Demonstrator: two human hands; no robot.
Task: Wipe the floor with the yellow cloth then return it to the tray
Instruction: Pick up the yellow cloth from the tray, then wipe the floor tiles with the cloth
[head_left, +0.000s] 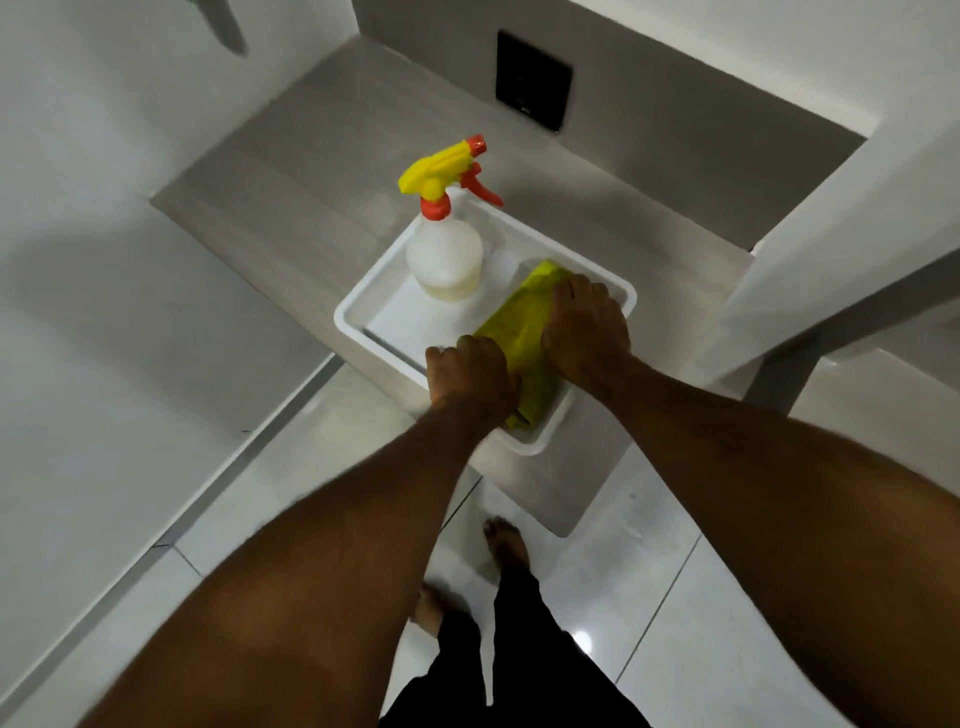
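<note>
The yellow cloth (522, 322) lies folded in the right half of a white tray (358, 306) that sits on a grey ledge. My left hand (470, 376) is curled on the cloth's near end at the tray's front rim. My right hand (587, 325) presses down on the cloth's right side, fingers bent over it. Both hands cover much of the cloth. The white tiled floor (649, 571) is below, with my bare feet on it.
A white spray bottle (444, 254) with a yellow and orange trigger stands in the tray's left half. A black wall plate (532, 80) is behind the ledge (311, 171). White walls close in on the left and right.
</note>
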